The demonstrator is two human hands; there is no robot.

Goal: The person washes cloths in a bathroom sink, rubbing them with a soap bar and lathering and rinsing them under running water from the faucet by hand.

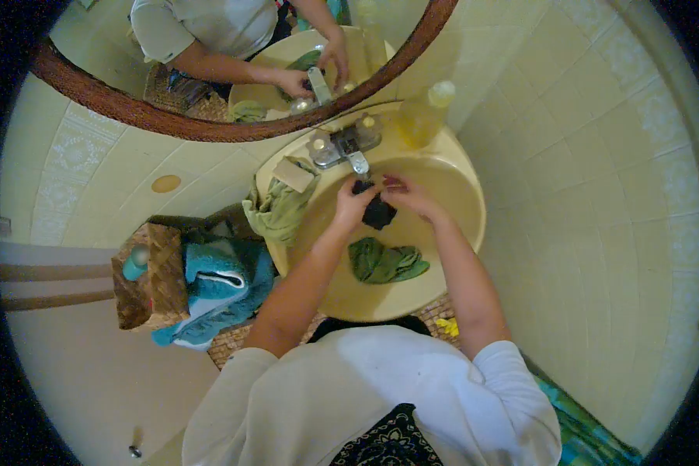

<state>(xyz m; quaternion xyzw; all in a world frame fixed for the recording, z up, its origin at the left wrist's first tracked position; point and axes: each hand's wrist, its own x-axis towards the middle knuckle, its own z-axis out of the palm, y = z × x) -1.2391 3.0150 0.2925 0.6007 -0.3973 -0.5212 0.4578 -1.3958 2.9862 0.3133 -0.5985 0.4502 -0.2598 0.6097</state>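
Note:
Under the tap (358, 161), a dark, bunched piece of cloth (378, 214) hangs over the yellow sink (443, 286). My left hand (352, 205) is closed on its upper left part. Just to the right of the cloth is my right hand (412, 197), its fingers slightly bent and apart; whether a fingertip touches the cloth I cannot make out. A crumpled green cloth (387, 262) lies in the basin, nearer to my body. Both hands also show in the mirror (210, 46).
On the sink's left rim a light green cloth (278, 208) is draped, with a pale soap bar (293, 175) on it. A bottle of yellow liquid (421, 124) stands at the back right. To the left are a woven basket (167, 268) and a blue towel (225, 272).

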